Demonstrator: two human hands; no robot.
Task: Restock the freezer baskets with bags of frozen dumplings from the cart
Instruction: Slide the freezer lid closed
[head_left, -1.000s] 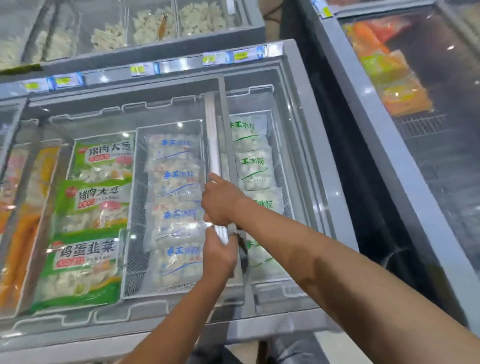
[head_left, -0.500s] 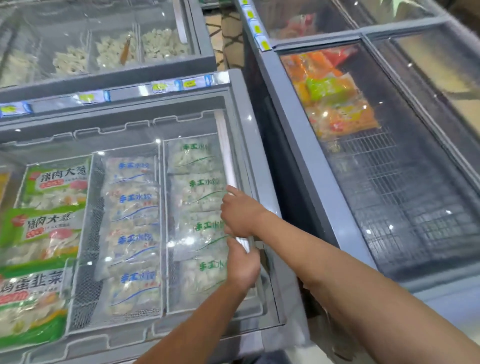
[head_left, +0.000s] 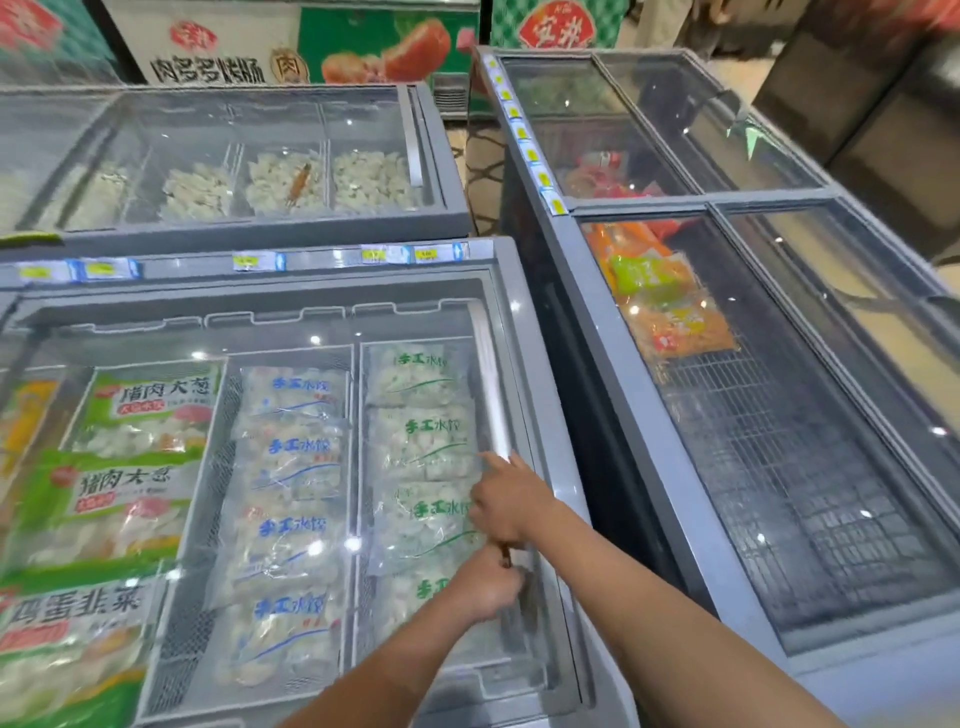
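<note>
Both hands are working at the freezer's (head_left: 558, 415) right edge — right hand (head_left: 506, 501) and left hand (head_left: 485, 582) are each gripping the lid handle (head_left: 493, 395) with curled fingers. Dumpling bags (head_left: 421, 441) are lying in the right basket (head_left: 363, 467) — long axes crosswise.

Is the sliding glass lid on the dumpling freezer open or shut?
Shut: the sliding lid covers every basket, its handle at the right frame, both hands on it.

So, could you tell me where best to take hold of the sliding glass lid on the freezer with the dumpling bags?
Grip the long pale handle bar along the lid's right edge, coming from above at the near end, where both the left hand and right hand already are. It is raised and runs front to back, so fingers can probably hook over it, while the flat glass offers no hold.
</note>
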